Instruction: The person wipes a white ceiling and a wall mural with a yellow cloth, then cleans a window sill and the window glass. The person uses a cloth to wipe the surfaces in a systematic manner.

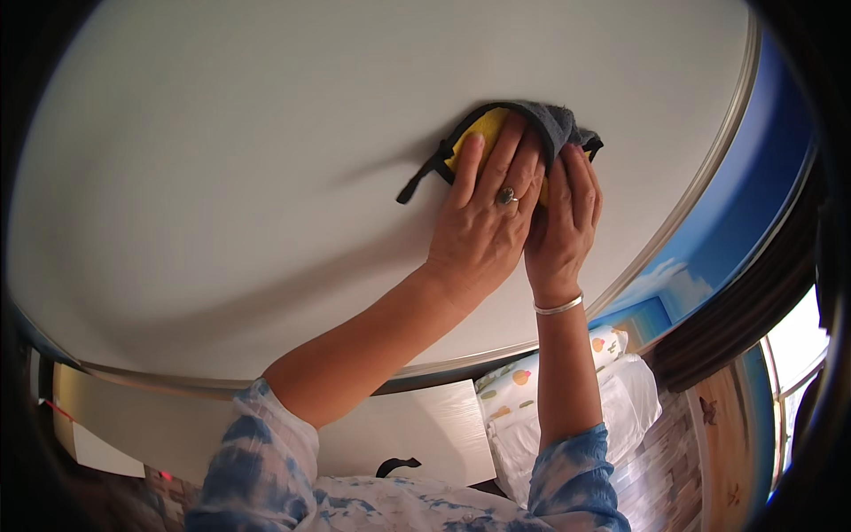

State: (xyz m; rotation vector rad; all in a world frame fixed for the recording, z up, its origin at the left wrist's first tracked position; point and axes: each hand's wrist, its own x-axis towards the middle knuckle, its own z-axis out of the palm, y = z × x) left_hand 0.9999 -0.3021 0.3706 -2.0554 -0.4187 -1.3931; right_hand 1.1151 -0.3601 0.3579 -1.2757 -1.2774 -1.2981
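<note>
A microfibre cloth (488, 126), yellow on one side and grey on the other with black edging, is pressed against a large white flat surface (233, 166). My left hand (488, 206), with a ring on one finger, lies on the yellow side, its fingertips partly under the grey fold. My right hand (565, 219) is beside it, fingers bent on the cloth's right end; a silver bangle (558, 306) circles that wrist. The right thumb is hidden. A black loop tail (415, 185) sticks out from the cloth's left edge. Both arms cast shadows on the white surface.
A pale moulding (698, 183) borders the white surface. Past it are a blue painted wall (744, 199) and a brown curtain (751, 292). Lower down are a white panel (405, 425), a black strap (397, 464), and patterned bedding (515, 386). A bright window (798, 346) is at right.
</note>
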